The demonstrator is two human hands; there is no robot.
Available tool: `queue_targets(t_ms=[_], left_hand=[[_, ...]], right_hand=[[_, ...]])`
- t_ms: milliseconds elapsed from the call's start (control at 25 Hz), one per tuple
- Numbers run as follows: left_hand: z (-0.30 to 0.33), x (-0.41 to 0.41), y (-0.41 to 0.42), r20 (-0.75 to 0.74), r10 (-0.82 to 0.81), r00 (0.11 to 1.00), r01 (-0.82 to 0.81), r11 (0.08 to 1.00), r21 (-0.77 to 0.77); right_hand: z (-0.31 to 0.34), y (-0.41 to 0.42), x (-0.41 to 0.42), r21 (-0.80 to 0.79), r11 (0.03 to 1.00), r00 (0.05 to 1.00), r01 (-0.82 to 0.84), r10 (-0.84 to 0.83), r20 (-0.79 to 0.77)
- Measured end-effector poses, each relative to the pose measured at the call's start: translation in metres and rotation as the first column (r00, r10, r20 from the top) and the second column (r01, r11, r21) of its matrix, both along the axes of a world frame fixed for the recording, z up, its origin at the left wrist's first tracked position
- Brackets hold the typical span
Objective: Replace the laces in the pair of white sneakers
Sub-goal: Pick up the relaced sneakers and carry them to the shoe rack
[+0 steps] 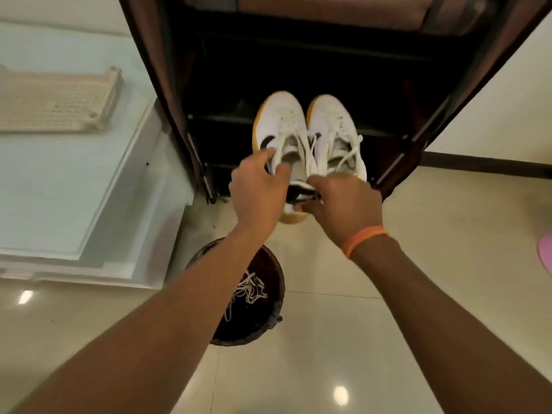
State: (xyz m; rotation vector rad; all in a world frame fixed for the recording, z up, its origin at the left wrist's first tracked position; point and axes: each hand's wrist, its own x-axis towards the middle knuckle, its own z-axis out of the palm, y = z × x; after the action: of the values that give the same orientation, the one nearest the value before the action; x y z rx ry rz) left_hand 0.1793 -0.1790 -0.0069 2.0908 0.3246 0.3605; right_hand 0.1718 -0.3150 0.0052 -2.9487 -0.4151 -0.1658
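Note:
Two white sneakers with yellow soles are held side by side in front of a dark shoe rack, toes pointing away from me. My left hand (257, 192) grips the left sneaker (280, 127) at its collar, fingers curled into the opening. My right hand (343, 201) grips the heel of the right sneaker (334, 130). Both shoes carry white laces. Below my arms, a tangle of loose white laces (249, 289) lies in a dark round bin (268, 327) on the floor.
The dark shoe rack (298, 70) with a brown fabric cover fills the top centre. A white appliance (74, 174) with a cream plastic tray (53, 103) on top stands at the left. Glossy beige floor tiles lie below. A pink object (545, 255) shows at the right edge.

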Motion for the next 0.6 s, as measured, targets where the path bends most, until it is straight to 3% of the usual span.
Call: queue_targets(t_ms=[200,600], left_hand=[[-0.027,0.052,0.01,0.136,-0.051,0.989,0.057,0.997,-0.045],[-0.048,0.129,0.021,0.047,-0.134,0.99,0.134,0.991,0.007]], right_hand=[[-0.012,0.014,0.052,-0.003,0.999,0.998,0.041,-0.04,0.047],[-0.007,0.046,0.163,-0.003,0.989,0.989,0.145,-0.145,-0.005]])
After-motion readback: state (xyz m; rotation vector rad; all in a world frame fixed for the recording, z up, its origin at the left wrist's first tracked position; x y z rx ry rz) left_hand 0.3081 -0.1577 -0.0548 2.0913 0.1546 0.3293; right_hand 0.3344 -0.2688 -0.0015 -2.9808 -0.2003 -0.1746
